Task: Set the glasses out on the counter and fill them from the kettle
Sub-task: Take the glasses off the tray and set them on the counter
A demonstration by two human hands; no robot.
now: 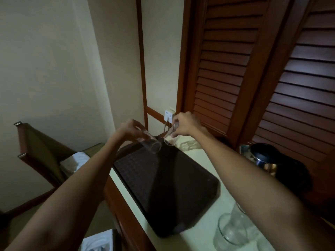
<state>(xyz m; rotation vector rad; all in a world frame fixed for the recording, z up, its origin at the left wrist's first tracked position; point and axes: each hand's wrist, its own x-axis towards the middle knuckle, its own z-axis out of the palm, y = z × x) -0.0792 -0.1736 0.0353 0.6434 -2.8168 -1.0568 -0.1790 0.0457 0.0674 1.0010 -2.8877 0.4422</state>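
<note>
Hands held out ahead, each lifting a clear glass over the far end of a dark tray. The left hand (129, 130) grips its glass (151, 144) near the base, fingers curled around it. That glass lies tipped on its side, mouth toward the viewer, just below and right of the hand. The right hand (183, 125) holds a second glass (171, 139) from above, fingers wrapped around its upper part. This one also tilts, mouth down and to the left, close to the first; whether the two touch cannot be told. Both look empty and hang in the air above the tray (163, 187), which lies on a pale counter (204, 160) beneath the hands and nearer the viewer. Right of the right forearm, well apart from the hand, a steel kettle (261, 158) with a black lid stands on the counter. Under the right elbow, more glasses (232, 230) stand upright on the counter. Just behind the right hand is a white wall socket (169, 115). Left of the left arm stands a wooden chair (41, 151). Louvred doors (226, 69) rise behind and right of the right hand.
</note>
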